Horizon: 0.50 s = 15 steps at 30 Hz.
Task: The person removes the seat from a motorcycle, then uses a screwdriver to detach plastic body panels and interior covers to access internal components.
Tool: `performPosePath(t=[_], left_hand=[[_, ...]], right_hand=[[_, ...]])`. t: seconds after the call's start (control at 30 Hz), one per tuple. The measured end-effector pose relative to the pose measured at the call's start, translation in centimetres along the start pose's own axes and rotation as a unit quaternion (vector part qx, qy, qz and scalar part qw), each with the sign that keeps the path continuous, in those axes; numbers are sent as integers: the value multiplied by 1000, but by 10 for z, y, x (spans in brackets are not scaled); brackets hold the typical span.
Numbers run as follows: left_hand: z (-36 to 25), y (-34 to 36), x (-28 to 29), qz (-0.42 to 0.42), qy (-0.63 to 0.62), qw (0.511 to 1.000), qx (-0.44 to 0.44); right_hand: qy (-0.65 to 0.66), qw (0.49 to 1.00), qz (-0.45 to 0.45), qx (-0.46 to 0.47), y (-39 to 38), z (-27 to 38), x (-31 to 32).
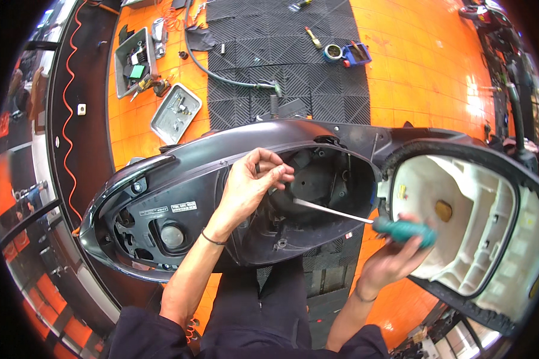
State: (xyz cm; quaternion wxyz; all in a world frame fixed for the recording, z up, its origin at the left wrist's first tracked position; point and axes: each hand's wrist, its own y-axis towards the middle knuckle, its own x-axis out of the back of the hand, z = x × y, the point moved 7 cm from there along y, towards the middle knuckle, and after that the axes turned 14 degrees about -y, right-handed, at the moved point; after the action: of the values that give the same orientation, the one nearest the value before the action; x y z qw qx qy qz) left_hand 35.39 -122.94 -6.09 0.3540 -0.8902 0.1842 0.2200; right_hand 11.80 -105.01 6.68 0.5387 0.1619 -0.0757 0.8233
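A black scooter body (245,134) lies across the view in front of me, with its under-seat storage bin (305,179) open. Over the bin's middle, my left hand (254,182) is closed with thumb and fingertips pinched together; whatever they hold is too small to make out. My right hand (392,263), slightly blurred, grips a screwdriver (404,232) by its green handle. The long metal shaft points left, its tip near the left fingers above the bin. The raised seat (419,179) shows its white underside at the right, close to the right hand. A round fuel cap (173,236) sits at the left.
Beyond the scooter, black rubber mats (281,54) cover part of the orange tiled floor (407,66). A grey bin (123,75) of tools, a metal tray (176,113) with small parts, a hose (221,78), a tin (332,53) and a blue box (358,54) lie there.
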Motion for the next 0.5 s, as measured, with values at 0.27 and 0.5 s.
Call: performPosePath(t=[0.27,0.5], left_hand=[[-25,37,4,20,157,983,-92],[-22,33,3,-2,171,980,-100]], right_hand=[[-29,989,31,142,94,40,-148],[-41,987,73,134,103,21,-180]])
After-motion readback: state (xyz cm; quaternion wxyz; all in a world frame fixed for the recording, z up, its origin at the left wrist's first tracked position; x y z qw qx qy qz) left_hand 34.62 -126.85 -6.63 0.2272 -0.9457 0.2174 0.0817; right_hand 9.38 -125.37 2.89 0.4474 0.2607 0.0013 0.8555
